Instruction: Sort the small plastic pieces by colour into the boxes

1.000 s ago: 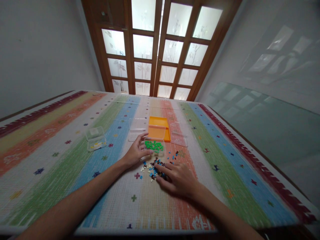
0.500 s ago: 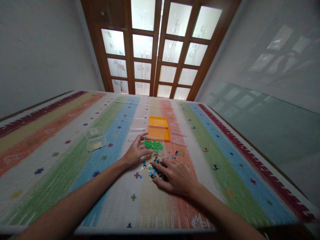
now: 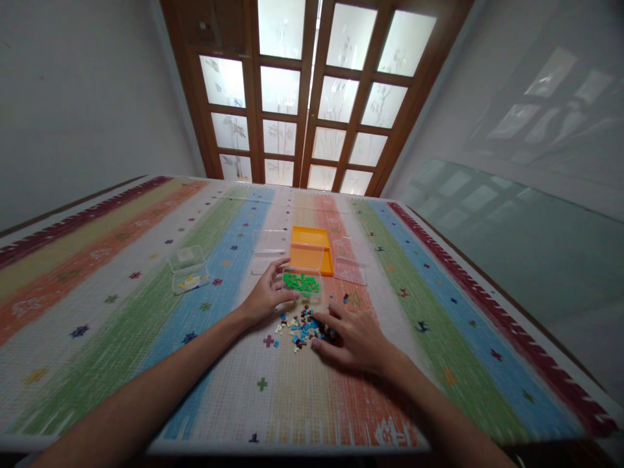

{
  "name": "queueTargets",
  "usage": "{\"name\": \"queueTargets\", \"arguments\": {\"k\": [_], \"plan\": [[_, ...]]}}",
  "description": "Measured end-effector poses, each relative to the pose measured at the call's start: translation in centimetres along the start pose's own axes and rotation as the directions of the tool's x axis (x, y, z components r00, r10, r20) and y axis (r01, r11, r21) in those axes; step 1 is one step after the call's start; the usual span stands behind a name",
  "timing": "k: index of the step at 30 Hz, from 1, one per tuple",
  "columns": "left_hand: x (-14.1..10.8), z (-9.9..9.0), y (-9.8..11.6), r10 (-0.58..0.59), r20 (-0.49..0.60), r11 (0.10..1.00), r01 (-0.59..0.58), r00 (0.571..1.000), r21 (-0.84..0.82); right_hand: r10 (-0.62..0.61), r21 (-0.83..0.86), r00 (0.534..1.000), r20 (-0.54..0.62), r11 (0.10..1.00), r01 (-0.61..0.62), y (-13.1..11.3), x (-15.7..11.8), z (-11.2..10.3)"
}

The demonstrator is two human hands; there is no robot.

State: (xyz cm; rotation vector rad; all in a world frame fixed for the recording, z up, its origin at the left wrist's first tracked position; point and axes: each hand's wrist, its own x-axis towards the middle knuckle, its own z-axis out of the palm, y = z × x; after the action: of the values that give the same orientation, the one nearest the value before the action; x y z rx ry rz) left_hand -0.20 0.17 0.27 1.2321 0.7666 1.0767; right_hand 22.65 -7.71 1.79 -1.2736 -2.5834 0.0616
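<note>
My left hand (image 3: 267, 296) curls round the left side of a small clear plastic box (image 3: 319, 290), its thumb at the near edge and fingers at the far side. Green toy bricks (image 3: 301, 282) fill this box. Just in front of it lies a loose pile of tiny blue, brown and cream bricks (image 3: 301, 330) on the cloth. My right hand (image 3: 353, 335) is palm down over the right side of the pile, fingers apart, with the tips touching or close above some bricks. Bricks under the palm are partly hidden.
Behind the green bricks stands an orange tray (image 3: 312, 235), with a clear open box (image 3: 268, 242) on its left and another clear box (image 3: 350, 270) on its right. Further left, an open clear box (image 3: 189, 270) holds yellow and white pieces. A striped cloth (image 3: 224, 390) covers the table.
My right hand has slid to the right across the pile, uncovering more blue and brown bricks in the middle. My left hand stays at the box.
</note>
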Motion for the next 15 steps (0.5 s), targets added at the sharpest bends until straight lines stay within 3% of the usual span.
{"name": "queueTargets", "arguments": {"k": [9,15], "plan": [[0.0,0.0,0.0,0.001,0.004,1.000,-0.001,1.000,-0.022,0.088,0.144,0.992,0.090,0.984,-0.101,3.5,-2.2,-2.3],[0.0,0.0,0.0,-0.002,-0.003,1.000,0.002,1.000,-0.017,0.101,0.180,0.990,0.101,0.977,-0.118,3.7,-2.4,-2.3]]}}
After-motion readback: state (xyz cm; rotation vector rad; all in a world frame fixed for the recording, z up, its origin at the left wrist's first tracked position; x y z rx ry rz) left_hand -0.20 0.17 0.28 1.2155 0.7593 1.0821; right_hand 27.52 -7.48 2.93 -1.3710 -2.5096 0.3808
